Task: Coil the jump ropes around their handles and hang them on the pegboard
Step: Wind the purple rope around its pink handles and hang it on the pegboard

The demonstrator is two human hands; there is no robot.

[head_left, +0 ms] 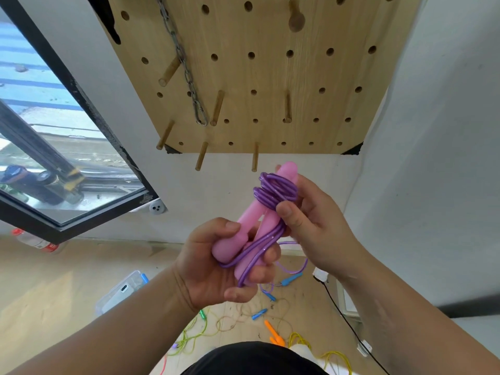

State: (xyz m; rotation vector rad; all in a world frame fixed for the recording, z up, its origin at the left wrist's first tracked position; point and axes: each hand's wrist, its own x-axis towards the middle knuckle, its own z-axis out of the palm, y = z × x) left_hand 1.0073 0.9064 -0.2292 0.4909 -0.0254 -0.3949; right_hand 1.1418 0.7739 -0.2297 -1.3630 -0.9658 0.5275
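Note:
I hold a jump rope with two pink handles (pixel 250 217) and a purple cord (pixel 273 189) in front of the wall, just below the wooden pegboard (pixel 270 77). My left hand (pixel 216 263) grips the lower ends of both handles together with a strand of cord. My right hand (pixel 311 226) grips the upper part, thumb pressed on the cord. Several purple loops are wound round the top of the handles. A thin strand hangs down toward the floor.
Wooden pegs (pixel 201 155) stick out of the pegboard, and a metal chain (pixel 186 71) hangs on it. On the floor below lie several other jump ropes (pixel 273 334), a clear plastic box (pixel 121 290) and a black cable (pixel 343 315). An open window (pixel 62 158) is at left.

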